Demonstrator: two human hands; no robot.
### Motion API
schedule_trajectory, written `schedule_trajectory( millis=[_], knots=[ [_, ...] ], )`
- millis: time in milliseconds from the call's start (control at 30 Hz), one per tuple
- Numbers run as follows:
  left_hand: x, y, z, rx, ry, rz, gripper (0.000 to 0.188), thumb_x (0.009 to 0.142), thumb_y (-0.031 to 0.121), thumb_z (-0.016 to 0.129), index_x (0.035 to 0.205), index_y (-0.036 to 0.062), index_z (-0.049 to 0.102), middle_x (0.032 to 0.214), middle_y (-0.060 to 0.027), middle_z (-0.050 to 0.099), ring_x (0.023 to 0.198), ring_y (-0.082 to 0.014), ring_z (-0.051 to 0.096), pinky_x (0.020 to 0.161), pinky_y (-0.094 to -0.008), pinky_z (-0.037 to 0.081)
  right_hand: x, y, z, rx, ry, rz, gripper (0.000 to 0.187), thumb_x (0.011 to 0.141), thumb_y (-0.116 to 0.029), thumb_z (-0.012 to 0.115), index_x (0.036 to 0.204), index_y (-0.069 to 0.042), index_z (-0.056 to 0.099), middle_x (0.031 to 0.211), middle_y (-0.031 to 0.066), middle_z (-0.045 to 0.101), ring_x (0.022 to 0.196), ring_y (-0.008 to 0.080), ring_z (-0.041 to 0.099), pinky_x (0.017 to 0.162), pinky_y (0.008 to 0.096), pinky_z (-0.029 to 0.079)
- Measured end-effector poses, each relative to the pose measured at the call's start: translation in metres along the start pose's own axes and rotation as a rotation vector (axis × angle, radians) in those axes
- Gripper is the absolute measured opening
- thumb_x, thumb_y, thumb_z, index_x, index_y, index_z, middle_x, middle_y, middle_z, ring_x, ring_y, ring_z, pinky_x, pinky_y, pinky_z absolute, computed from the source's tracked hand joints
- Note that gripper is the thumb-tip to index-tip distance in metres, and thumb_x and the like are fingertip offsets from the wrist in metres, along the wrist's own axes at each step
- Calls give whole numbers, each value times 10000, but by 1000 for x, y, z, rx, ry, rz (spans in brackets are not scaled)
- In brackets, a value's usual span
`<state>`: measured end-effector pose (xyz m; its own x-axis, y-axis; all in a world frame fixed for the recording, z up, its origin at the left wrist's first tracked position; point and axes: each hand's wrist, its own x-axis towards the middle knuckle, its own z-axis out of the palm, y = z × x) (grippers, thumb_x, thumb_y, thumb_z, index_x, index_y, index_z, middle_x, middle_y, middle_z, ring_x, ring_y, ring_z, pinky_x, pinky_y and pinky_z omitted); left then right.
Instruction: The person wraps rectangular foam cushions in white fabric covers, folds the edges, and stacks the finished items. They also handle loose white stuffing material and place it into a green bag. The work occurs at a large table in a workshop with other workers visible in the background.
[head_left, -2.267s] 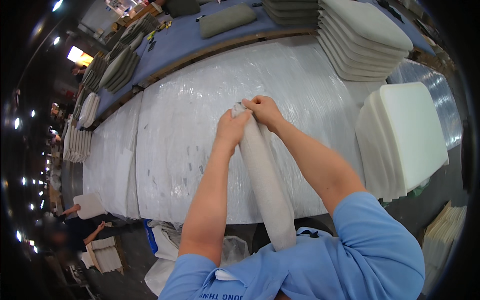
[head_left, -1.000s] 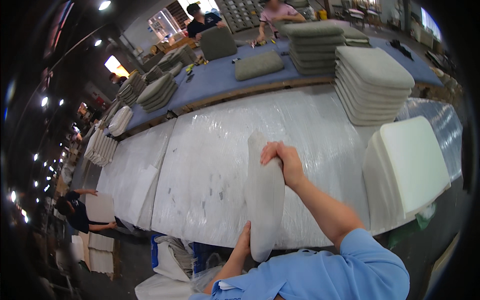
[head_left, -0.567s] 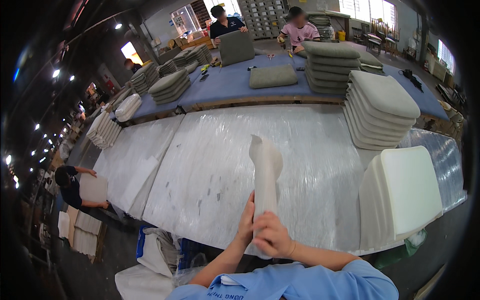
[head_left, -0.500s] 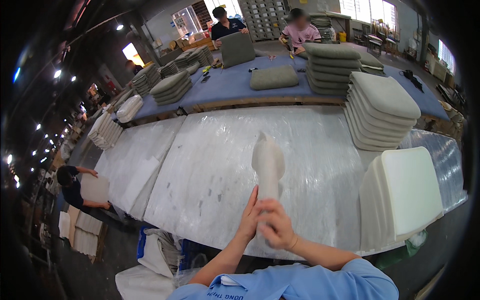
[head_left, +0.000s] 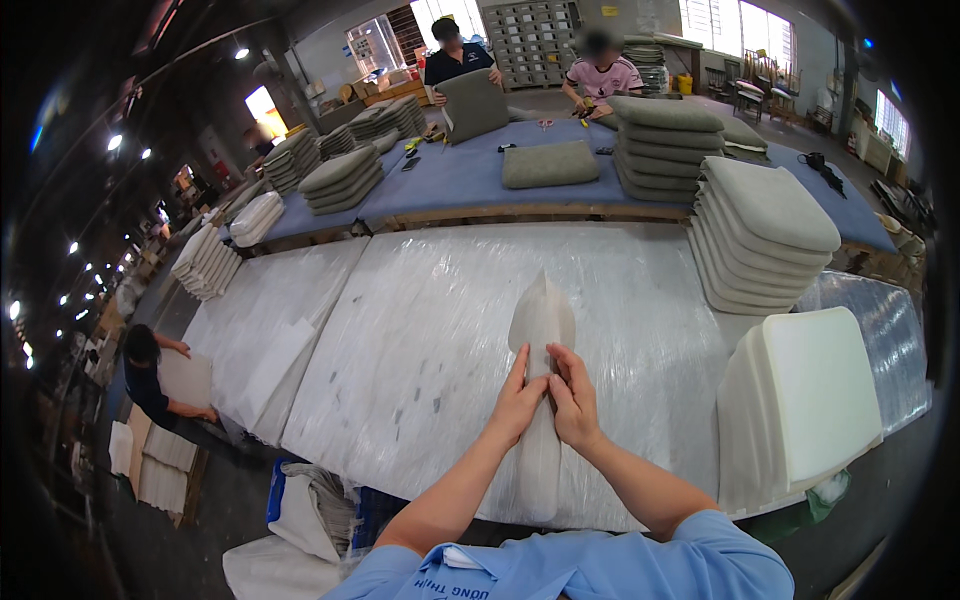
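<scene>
And here you are with both palms in play: your left hand (head_left: 513, 408) presses in from one side, your right hand (head_left: 577, 405) from the other, thumbs nearly meeting on top, and the pale padded piece (head_left: 540, 460) is clamped snugly between them! It stands edge-on over the film-wrapped table (head_left: 420, 345), its flared, pointed end reaching just beyond your fingertips, its narrow body running back from your grip toward your chest.

Right of your grip, near the table's edge, a stack of white pads (head_left: 825, 390); farther out beyond it, a stack of light cushions (head_left: 772, 205). Straight ahead of your hands, across the blue table (head_left: 450, 180), one grey-green cushion (head_left: 549, 165) lies flat. Well off to the left of your grip, a co-worker in dark clothing (head_left: 147, 380) handles a pale panel (head_left: 187, 382).
</scene>
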<state>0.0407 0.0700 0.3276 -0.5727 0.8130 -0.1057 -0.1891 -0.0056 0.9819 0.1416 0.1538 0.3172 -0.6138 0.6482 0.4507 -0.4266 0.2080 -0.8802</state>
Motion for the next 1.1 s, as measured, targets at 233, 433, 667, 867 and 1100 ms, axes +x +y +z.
schedule_trajectory(
  millis=[233,433,667,867,1100],
  knots=[
    [56,3,3,42,-3,-12,789,984,173,591,1629,0,169,1606,-222,355,1385,-257,472,1106,-338,425,44,25,-16,16,32,18,445,989,3,454,1433,31,482,1447,169,542,1370,255,506,1175,370,354],
    [112,-7,-33,85,44,-45,842,996,352,651,1624,11,204,1646,-209,298,1481,-286,366,1185,-357,330,94,68,-11,-147,89,44,449,1018,-79,461,1456,20,472,1441,165,544,1342,257,518,1154,365,368],
    [184,13,-60,105,-39,-110,810,972,374,683,1614,74,289,1588,-198,384,1461,-281,378,1185,-402,322,161,118,-46,118,7,430,573,1007,-249,619,1496,3,460,1352,132,596,1240,230,556,1093,355,401],
    [210,37,-88,149,-285,54,522,931,164,731,1424,72,586,1198,-74,680,1104,-182,615,1031,-368,450,178,110,-74,163,-234,501,518,922,-260,762,1354,-16,610,1190,77,675,1117,180,587,1006,341,436],
    [201,38,-78,236,-379,-50,256,943,120,709,1194,74,708,1040,6,695,1007,-121,600,975,-294,441,173,110,-84,104,-202,408,252,977,-202,703,1160,-30,726,1121,43,700,1045,156,606,957,315,455]
  ],
)
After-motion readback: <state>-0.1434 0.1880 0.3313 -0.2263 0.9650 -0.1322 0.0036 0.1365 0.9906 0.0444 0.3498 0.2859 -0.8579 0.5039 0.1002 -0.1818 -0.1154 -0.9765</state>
